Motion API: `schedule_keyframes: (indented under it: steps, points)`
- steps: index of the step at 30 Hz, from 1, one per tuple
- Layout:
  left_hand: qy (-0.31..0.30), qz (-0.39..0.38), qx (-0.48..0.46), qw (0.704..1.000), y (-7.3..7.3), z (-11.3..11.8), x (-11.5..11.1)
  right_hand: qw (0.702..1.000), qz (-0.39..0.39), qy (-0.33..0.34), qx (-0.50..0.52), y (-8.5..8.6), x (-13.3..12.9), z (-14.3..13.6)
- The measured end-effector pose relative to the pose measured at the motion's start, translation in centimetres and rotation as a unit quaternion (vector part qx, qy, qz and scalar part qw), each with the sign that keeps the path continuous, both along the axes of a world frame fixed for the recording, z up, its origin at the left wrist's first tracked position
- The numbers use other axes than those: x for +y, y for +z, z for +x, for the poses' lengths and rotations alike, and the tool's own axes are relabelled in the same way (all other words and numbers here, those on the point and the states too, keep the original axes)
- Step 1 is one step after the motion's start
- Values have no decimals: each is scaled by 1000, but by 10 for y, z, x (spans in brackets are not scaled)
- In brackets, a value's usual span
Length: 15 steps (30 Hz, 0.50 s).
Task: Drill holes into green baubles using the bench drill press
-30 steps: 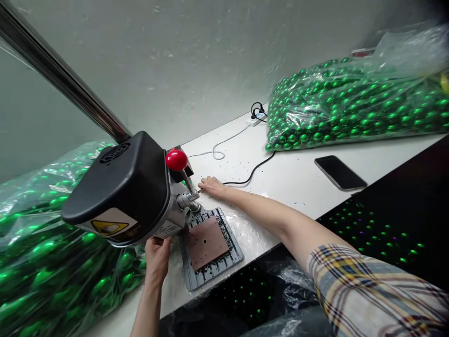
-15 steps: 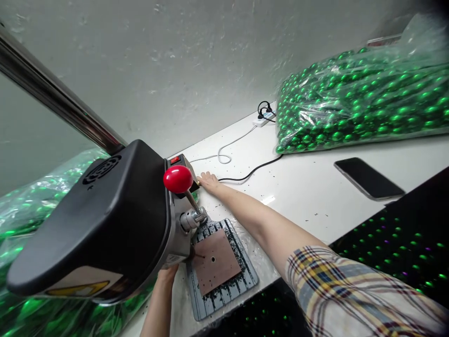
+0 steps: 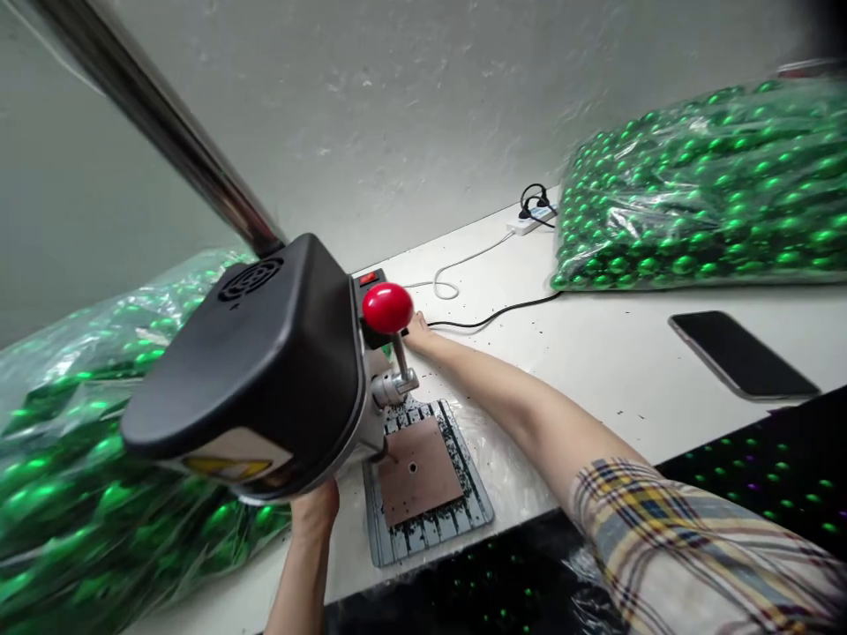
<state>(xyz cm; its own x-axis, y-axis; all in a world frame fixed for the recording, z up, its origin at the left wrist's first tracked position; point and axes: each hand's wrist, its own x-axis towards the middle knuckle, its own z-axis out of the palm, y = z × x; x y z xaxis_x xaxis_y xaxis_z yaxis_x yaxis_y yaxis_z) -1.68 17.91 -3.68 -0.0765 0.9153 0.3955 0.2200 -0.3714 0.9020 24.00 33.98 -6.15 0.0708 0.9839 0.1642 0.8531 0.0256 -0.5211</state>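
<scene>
A black drill press head with a red ball handle stands at centre left. Under it, a brown square board with a small hole lies on the grooved metal base plate. My right hand reaches behind the red ball, beside the switch box; its fingers are mostly hidden. Below the press head is my left hand, with its fingers out of sight behind the machine. What either hand touches cannot be made out.
Bags of green beads stand at the right back and on the left. A phone lies on the white table. Cables run to a power strip. Dark fabric with green beads hangs along the near edge.
The view has shifted, so the press and table appear further right. My right hand is now more hidden behind the red ball, and my left hand shows more below the press head.
</scene>
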Motion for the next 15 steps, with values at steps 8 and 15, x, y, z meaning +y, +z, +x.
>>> schedule_keyframes:
  steps: [8, 15]
  points:
    - [-14, -202, -256, 945, 13, -7, -69, 976, 135, 37, 167, 54, -69, 25]
    - [-153, -309, -310, 886, -1, 6, -94, 772, 456, 104, 431, 170, -210, 4]
